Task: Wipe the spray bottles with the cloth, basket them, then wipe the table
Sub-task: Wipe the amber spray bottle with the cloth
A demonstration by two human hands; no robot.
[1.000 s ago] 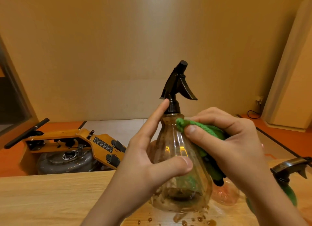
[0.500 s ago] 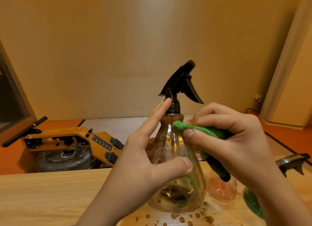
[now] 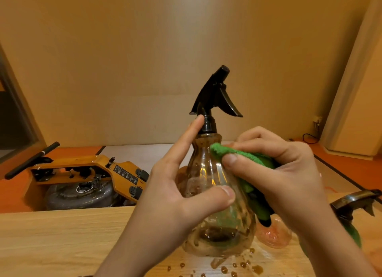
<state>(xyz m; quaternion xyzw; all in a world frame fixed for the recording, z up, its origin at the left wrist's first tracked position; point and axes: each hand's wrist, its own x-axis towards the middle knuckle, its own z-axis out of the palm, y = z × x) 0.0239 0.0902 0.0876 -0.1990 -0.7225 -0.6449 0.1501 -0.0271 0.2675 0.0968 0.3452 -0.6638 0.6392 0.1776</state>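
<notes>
Grip and cloth meet on opposite flanks of the clear pear-shaped plastic spray bottle (image 3: 206,169), which stands upright in front of the person, its black trigger head (image 3: 215,95) on top and its long axis close to vertical. The left hand (image 3: 175,196) holds it from the left: the thumb lies across the front of the belly, the index finger runs up the neck to the black collar, and the other fingers are hidden behind the plastic. The right hand (image 3: 289,177) comes in from the right, thumb and curled fingers pinching a folded green terry cloth (image 3: 239,153) against the bottle's right shoulder, just under the neck. Whether the base touches the pale wooden table (image 3: 62,235) or hangs just above it I cannot tell; brown droplets (image 3: 244,266) spot the wood beneath. Since the body widens downward from where the cloth sits, the wipe most likely has to travel down that axis toward the base, or the left hand must turn the bottle to bring another side round. Behind the right wrist lie an orange-tinted plastic bottle (image 3: 272,235) and a green bottle with a dark trigger (image 3: 351,202). No basket shows.
</notes>
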